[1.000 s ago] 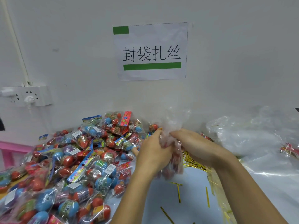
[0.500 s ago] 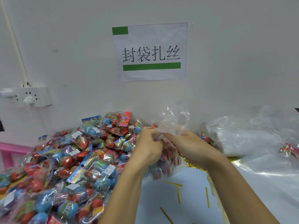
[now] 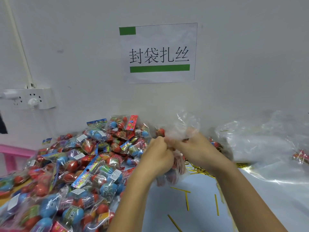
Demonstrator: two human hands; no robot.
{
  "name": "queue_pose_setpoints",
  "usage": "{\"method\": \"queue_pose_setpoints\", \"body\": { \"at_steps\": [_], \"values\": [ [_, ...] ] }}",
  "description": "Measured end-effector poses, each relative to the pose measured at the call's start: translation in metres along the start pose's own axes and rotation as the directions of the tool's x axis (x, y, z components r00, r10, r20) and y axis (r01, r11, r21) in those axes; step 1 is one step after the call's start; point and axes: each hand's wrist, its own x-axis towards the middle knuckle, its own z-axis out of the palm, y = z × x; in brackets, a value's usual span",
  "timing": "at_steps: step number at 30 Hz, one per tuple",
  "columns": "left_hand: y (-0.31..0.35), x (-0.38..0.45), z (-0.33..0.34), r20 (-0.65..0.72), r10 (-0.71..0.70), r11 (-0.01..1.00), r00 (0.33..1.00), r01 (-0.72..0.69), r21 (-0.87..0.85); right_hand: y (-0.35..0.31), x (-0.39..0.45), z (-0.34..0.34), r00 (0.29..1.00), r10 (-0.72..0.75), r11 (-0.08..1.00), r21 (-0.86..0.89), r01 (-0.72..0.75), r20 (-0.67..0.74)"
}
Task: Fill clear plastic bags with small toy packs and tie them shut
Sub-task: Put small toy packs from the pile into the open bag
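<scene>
The left hand [image 3: 157, 158] and right hand [image 3: 195, 148] meet knuckle to knuckle, both with fingers curled round the gathered neck of 1 clear plastic bag [image 3: 172, 171]. Its filled body hangs just below and between the 2 hands, above the table [image 3: 167, 208]; its loose mouth flares above them. Toy packs [image 3: 80, 164] are heaped left of the hands, and gold twist ties [image 3: 186, 200] lie scattered beneath.

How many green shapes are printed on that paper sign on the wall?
2. A small green block sits in the top left corner of the paper sign, and a long green bar runs beneath the black characters. Nothing covers the sign, so none are hidden.
</scene>
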Motion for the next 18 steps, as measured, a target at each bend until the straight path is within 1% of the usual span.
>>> {"method": "queue_pose_setpoints", "body": {
  "at_steps": [2,4,6,9,12,14,18],
  "values": [
    [-0.001,-0.001,-0.001,0.067,0.020,0.999,0.998,-0.018,-0.031,0.003,0.002,-0.001,0.998,0.008,1.000,-0.001,-0.008,-0.058],
    [0.000,-0.002,-0.001,0.099,0.028,0.996,0.995,-0.019,-0.093,0.003,0.002,-0.002,0.994,0.017,1.000,0.018,-0.015,-0.110],
    [0.000,-0.004,-0.002,0.133,0.042,0.990,0.990,-0.023,-0.142,0.005,0.002,-0.005,0.990,0.045,0.995,0.089,-0.033,-0.136],
    [-0.002,-0.006,-0.005,0.161,0.076,0.972,0.984,-0.036,-0.234,0.006,0.001,-0.010,0.989,0.084,0.973,0.225,-0.055,-0.122],
    [-0.003,-0.008,-0.009,0.192,0.128,0.950,0.973,-0.064,-0.306,0.006,0.001,-0.012,0.986,0.105,0.958,0.280,-0.066,-0.128],
    [-0.001,-0.009,-0.011,0.204,0.145,0.950,0.968,-0.079,-0.303,0.007,0.001,-0.013,0.985,0.109,0.959,0.277,-0.068,-0.133],
    [0.001,-0.006,-0.008,0.138,0.158,0.968,0.978,-0.125,-0.217,0.007,0.002,-0.013,0.986,0.105,0.959,0.276,-0.066,-0.126]
  ]
}}
